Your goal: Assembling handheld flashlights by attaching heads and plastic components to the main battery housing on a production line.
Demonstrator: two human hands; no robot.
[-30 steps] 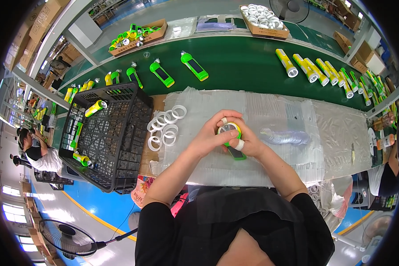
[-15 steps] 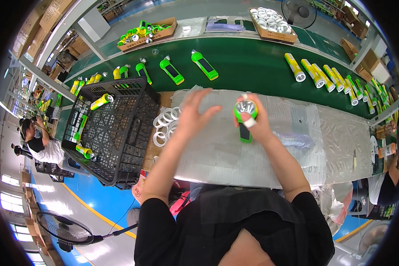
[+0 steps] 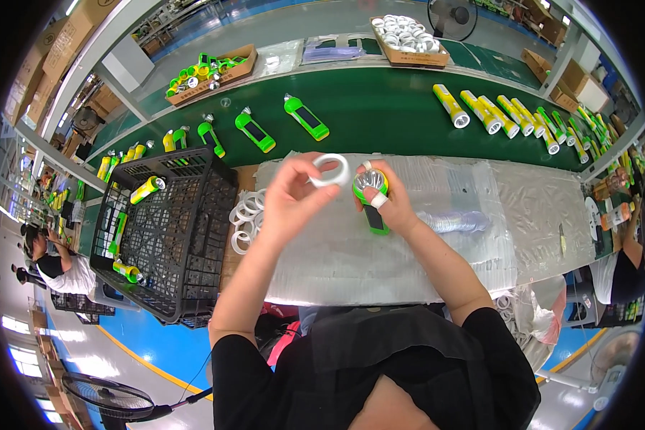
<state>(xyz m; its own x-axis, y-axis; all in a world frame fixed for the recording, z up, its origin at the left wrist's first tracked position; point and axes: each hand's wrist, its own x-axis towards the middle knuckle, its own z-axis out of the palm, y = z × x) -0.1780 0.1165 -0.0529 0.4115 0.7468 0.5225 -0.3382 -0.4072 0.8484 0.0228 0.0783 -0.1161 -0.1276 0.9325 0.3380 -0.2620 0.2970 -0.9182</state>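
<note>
My left hand [image 3: 294,195] pinches a white ring [image 3: 345,172] between thumb and fingers, raised above the bench. Just to its right, my right hand [image 3: 397,204] grips a green flashlight [image 3: 376,221] with a dark panel on its side. The flashlight's shiny reflector head faces up, with my thumb across its edge. White tape is wrapped around fingers of that hand. A small gap separates the ring from the reflector. Several loose white rings [image 3: 241,237] lie on the bench left of my left forearm.
A black plastic crate [image 3: 211,208] at left holds several flashlights. Beyond the bench, a green conveyor belt [image 3: 365,107] carries green and yellow flashlights. Behind it stand a box of white rings [image 3: 417,57] and a box of green and yellow parts [image 3: 244,70]. A clear plastic-wrapped stack [image 3: 459,222] lies at right.
My left hand, open and empty before, now holds a white ring beside the flashlight. My right hand keeps its grip on the flashlight. The whole view has shifted slightly.
</note>
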